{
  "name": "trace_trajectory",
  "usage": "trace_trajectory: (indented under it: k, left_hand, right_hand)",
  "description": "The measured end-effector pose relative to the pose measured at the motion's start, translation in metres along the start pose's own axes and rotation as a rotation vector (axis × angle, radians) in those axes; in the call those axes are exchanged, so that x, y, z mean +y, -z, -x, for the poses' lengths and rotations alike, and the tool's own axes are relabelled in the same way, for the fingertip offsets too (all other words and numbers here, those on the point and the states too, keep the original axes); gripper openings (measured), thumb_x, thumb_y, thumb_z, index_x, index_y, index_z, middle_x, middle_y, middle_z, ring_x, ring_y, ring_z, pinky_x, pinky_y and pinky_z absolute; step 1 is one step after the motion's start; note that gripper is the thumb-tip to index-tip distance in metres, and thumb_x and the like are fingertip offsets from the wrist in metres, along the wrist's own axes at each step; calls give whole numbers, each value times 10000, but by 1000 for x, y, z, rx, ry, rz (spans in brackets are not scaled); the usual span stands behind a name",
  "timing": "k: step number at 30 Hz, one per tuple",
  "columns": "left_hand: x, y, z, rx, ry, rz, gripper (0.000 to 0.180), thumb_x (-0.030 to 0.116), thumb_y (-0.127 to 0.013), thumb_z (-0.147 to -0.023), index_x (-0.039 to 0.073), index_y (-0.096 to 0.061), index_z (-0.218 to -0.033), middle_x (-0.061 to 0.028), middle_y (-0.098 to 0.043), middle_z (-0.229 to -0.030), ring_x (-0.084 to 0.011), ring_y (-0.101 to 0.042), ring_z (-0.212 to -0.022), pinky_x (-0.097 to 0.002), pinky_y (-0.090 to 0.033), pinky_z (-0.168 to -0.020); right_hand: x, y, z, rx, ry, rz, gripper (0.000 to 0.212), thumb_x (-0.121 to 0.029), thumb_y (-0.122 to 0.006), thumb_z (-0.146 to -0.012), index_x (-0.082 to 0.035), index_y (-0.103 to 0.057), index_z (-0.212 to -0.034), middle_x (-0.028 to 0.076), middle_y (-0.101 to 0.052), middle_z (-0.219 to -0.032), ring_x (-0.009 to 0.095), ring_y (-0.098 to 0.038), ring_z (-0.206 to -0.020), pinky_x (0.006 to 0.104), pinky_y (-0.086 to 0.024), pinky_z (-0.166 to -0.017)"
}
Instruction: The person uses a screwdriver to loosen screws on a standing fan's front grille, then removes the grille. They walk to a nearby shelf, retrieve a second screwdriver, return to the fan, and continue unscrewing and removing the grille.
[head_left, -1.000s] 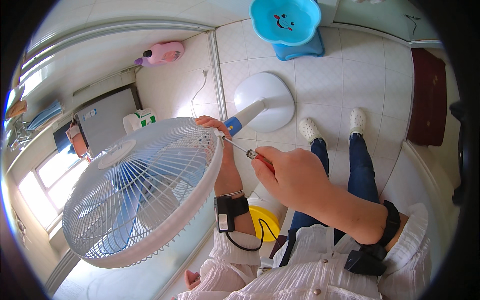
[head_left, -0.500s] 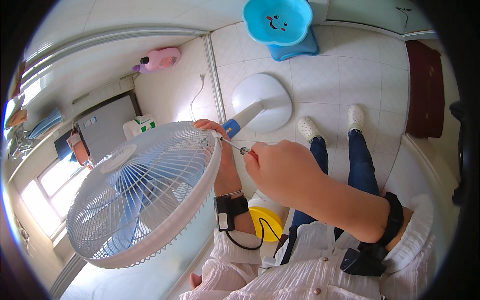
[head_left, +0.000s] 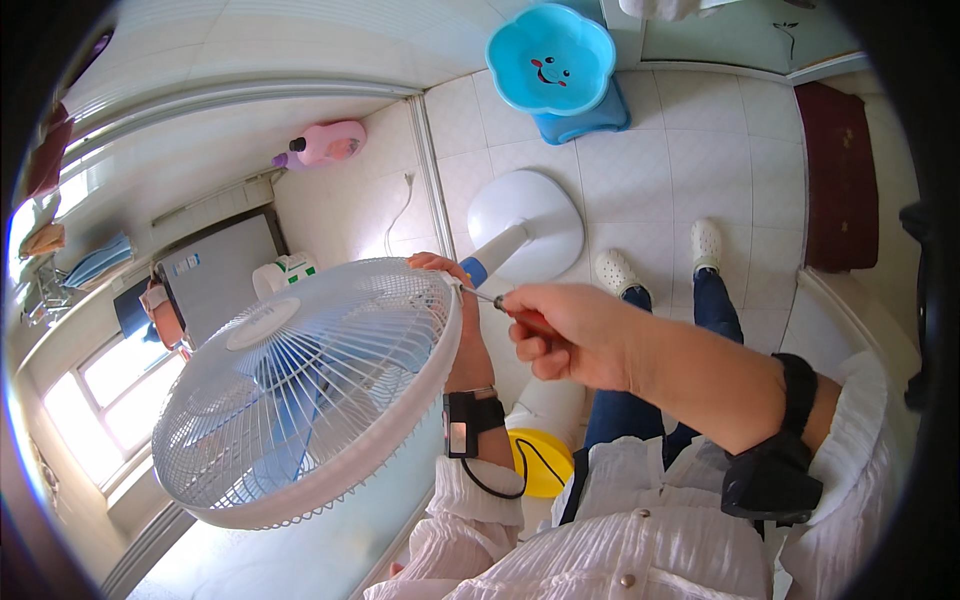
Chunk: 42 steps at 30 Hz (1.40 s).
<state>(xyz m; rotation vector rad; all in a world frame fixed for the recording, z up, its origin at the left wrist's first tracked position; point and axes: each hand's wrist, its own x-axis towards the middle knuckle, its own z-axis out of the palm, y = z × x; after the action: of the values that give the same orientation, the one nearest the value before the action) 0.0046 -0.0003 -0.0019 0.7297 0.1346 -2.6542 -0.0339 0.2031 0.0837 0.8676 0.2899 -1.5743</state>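
A white standing fan (head_left: pixel 310 395) with blue blades behind its wire grille tilts at the left. My left hand (head_left: pixel 436 264) reaches behind the grille's right edge, its fingers curled over the rim by the blue-and-white neck; most of the palm is hidden. In my right hand (head_left: pixel 560 325) is a screwdriver (head_left: pixel 480 294), its handle mostly covered by the fingers. The thin metal shaft points left, and its tip meets a small white clip (head_left: pixel 453 284) on the rim. Whether the tip sits in a screw is too small to tell.
The fan's white base (head_left: pixel 545 225) stands on the tiled floor ahead of my feet. Beyond it a blue smiling basin (head_left: pixel 552 60) rests on a blue stool (head_left: pixel 585 120). A pink bottle (head_left: pixel 335 143) and a loose cord (head_left: pixel 398 215) lie left; a yellow lid (head_left: pixel 541 463) is below my wrists.
My right hand has turned on the screwdriver, and its lower fingers now show. The fan's head sits a little farther right in the picture, as the whole view has shifted.
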Motion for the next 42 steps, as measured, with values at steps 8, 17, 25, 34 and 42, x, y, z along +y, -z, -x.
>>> trace_trajectory:
  k: [8,17,25,34,42]
  left_hand:
    - [14,16,10,80,-18,-241,300,117,-541,-868,-58,-521,-1110,-195,-574,-1108,-302,-561,-1061,-381,-484,-919]
    - [31,54,28,-39,282,32,304,-13,-511,-893,-46,-519,-1195,-180,-532,-1246,-280,-482,-1206,-368,-445,-1020]
    - [31,51,25,-168,343,-62,344,21,-534,-893,-24,-494,-1232,-133,-505,-1287,-263,-446,-1232,-384,-447,-1010]
    - [17,47,35,-157,179,-241,335,87,-408,-971,-23,-435,-1286,-128,-400,-1394,-230,-430,-1270,-395,-436,-1025]
    - [10,44,36,-225,321,60,397,96,-390,-970,-31,-357,-1344,-184,-384,-1398,-246,-425,-1275,-383,-415,-1050]
  right_hand:
    - [12,8,-6,-27,53,-84,147,-190,-451,-948,-79,-470,-854,36,-526,-730,55,-356,-480,202,-266,-399]
    - [7,9,-8,-61,66,-19,167,-200,-463,-943,-76,-482,-833,29,-520,-721,53,-358,-469,204,-270,-407]
    - [15,7,-9,-82,110,7,147,-192,-480,-939,-74,-489,-851,27,-514,-743,55,-376,-497,205,-264,-411]
    - [14,-6,-4,-87,97,-146,166,-180,-458,-936,-33,-485,-863,58,-522,-746,73,-394,-499,210,-277,-411]
    - [15,-7,-6,-105,96,-196,169,-156,-421,-934,-13,-478,-865,68,-525,-742,82,-404,-504,214,-287,-412]
